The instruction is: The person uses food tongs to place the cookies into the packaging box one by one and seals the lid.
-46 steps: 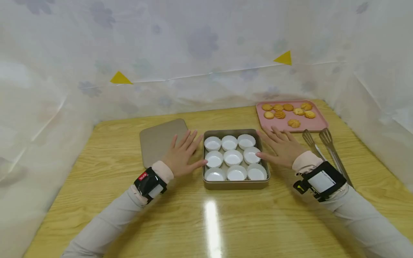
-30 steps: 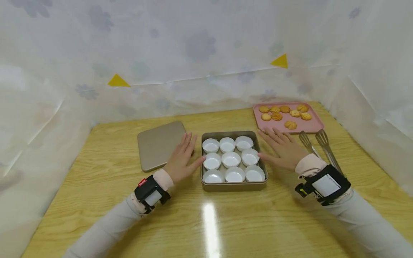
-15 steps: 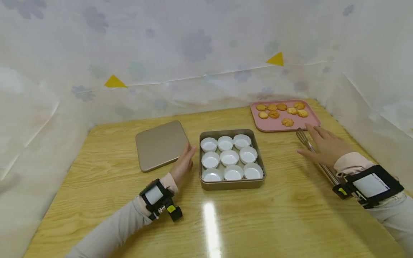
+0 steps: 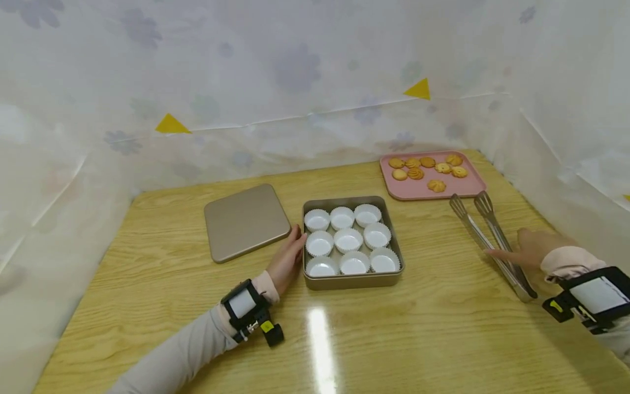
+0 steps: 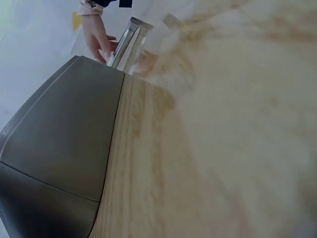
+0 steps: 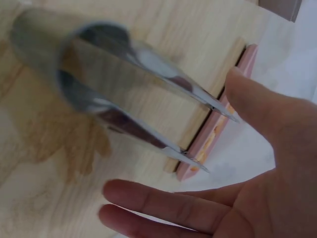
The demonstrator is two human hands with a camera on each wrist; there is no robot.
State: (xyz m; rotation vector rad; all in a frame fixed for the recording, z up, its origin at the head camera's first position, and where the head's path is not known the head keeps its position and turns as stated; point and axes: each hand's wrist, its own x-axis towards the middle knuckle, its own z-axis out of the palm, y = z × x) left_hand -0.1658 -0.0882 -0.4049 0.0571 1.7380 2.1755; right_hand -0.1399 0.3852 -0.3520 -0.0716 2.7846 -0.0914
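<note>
A square bronze baking tin (image 4: 351, 282) sits mid-table with several white fluted paper cups (image 4: 348, 240) in rows inside. My left hand (image 4: 287, 261) lies along the tin's left side, extended fingers at its wall. The left wrist view shows the tin's side (image 5: 64, 129); that hand is out of frame there. At the right, metal tongs (image 4: 479, 235) rest on the table, arms spread apart. My right hand (image 4: 536, 249) is over their near half, thumb and fingers parted on either side of the tongs (image 6: 39, 49) in the right wrist view, gripping nothing.
Behind the tongs lies a pink tray (image 4: 413, 191) bearing several cookies (image 4: 436, 186). A flat bronze lid (image 4: 246, 223) lies left of the tin. A pale floral sheet (image 4: 295, 71) screens the table's back and sides.
My right hand has left the tin's right side and moved right to over the tongs. The left hand has turned on edge and slid nearer along the tin's left wall.
</note>
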